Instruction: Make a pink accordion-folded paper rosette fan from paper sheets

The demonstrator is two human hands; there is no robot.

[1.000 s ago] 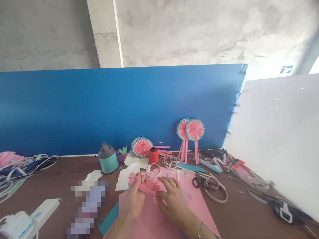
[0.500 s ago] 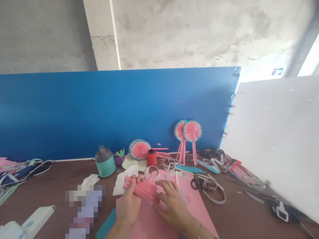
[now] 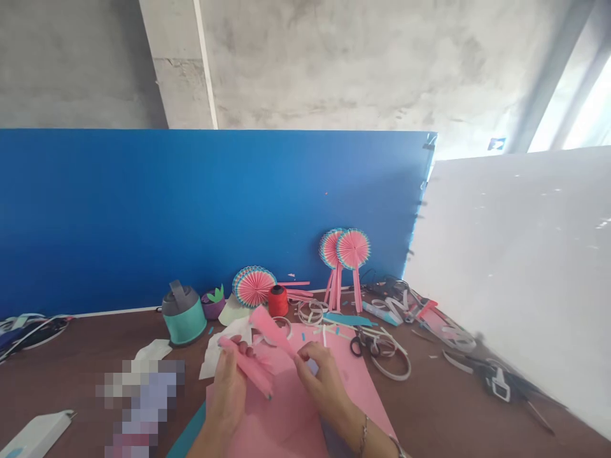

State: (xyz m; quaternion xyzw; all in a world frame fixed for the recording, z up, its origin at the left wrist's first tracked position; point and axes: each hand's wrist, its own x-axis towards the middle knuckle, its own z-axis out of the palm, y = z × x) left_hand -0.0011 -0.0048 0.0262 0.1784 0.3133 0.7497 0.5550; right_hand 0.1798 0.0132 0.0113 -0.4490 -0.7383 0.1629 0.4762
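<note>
My left hand [image 3: 229, 388] is closed on a bunched pink pleated paper [image 3: 254, 370], which slants down to the right. My right hand [image 3: 327, 385] pinches the lower end of a second length of pink paper [image 3: 271, 329] between thumb and fingers; its wider end points up and left. Whether the two lengths are joined I cannot tell. Both hands are above a large pink sheet [image 3: 281, 429] lying on the brown table. Black-handled scissors [image 3: 365, 345] lie at the sheet's right edge. A roll of white tape [image 3: 282, 326] is partly hidden behind the pink paper.
Along the blue partition [image 3: 143, 216] stand a teal container [image 3: 185, 324], a purple pot [image 3: 213, 308], a red thread spool [image 3: 277, 302] and pink paper rosettes [image 3: 353, 249]. Loose strips and cables [image 3: 496, 385] lie at right. A white power strip [image 3: 41, 436] is at lower left.
The pink paper was one bundle between my hands; now a length of it, in my right hand, stands apart from the part in my left. The view has shifted slightly right.
</note>
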